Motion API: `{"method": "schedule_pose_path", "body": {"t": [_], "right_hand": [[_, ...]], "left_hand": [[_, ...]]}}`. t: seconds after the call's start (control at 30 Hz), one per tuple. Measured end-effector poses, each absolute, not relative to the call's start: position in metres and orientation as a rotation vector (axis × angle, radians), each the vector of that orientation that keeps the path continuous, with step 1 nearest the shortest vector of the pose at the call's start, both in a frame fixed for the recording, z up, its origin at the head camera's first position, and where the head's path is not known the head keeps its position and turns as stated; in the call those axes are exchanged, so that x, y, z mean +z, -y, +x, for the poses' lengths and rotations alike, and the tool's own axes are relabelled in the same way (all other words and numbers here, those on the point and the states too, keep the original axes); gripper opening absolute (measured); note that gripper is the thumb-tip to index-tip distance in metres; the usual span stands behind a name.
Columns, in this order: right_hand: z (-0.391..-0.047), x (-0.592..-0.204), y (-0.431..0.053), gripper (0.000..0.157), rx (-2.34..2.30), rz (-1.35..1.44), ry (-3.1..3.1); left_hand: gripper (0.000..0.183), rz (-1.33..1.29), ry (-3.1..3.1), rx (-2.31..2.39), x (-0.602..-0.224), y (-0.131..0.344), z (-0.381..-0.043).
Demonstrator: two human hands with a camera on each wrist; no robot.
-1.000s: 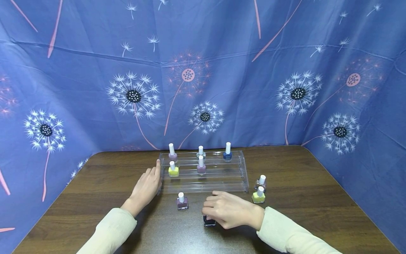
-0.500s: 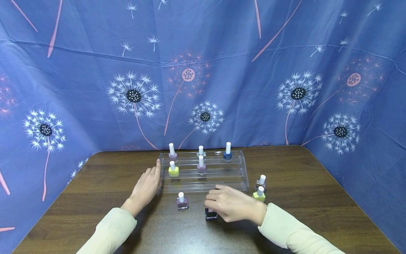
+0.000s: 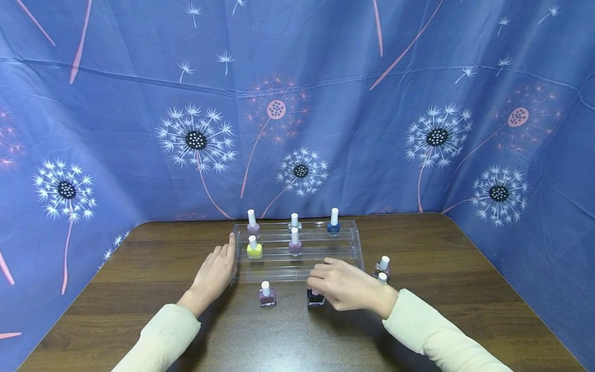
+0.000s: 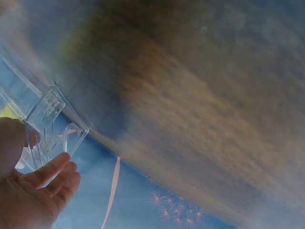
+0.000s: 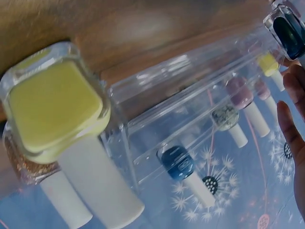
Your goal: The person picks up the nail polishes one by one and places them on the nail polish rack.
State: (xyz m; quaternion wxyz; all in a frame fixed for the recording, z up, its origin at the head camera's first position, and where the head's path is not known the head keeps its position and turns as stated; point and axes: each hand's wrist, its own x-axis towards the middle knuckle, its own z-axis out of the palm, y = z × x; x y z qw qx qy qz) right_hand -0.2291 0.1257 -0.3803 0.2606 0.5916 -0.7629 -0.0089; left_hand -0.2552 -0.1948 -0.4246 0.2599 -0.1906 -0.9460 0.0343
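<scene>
My right hand (image 3: 350,285) pinches a dark nail polish bottle (image 3: 315,298) near its top, just in front of the clear tiered rack (image 3: 297,274). Its cap is hidden by the fingers; the right wrist view shows the bottle's dark glass (image 5: 289,36). My left hand (image 3: 213,274) touches the rack's left end, with the index finger straight along the side panel. In the left wrist view the fingers lie loosely against that clear panel (image 4: 50,107). A purple nail polish bottle (image 3: 267,296) stands on the table between the hands.
On the rack stand a lilac bottle (image 3: 253,230), a glittery one (image 3: 295,225), a blue one (image 3: 333,228), a yellow one (image 3: 254,251) and a mauve one (image 3: 295,247). Right of it are a glitter bottle (image 3: 382,267) and a yellow-green bottle (image 5: 55,107). Patterned blue cloth (image 3: 353,129) hangs behind.
My right hand has moved away from me and slightly right, carrying the dark bottle closer to the rack's front. The left hand has stayed at the rack's left end.
</scene>
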Motion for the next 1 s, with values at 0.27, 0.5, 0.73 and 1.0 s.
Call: {"method": "schedule_pose_path", "body": {"t": [0.27,0.5,0.73,1.0], "right_hand": [[-0.238,-0.376,-0.134,0.014,-0.005,1.54,2.124],[-0.243,-0.371,-0.14,0.012,0.01,1.49,2.167],[-0.251,-0.367,-0.148,0.011,-0.001,1.434,2.179],[-0.261,-0.361,-0.156,0.011,0.006,1.39,2.211]], "left_hand": [[0.071,-0.516,2.561,0.076,-0.425,0.195,-0.256],[0.072,-0.515,2.575,0.081,-0.425,0.195,-0.255],[0.072,-0.515,2.577,0.071,-0.426,0.196,-0.256],[0.071,-0.51,2.568,0.065,-0.426,0.196,-0.257]]}}
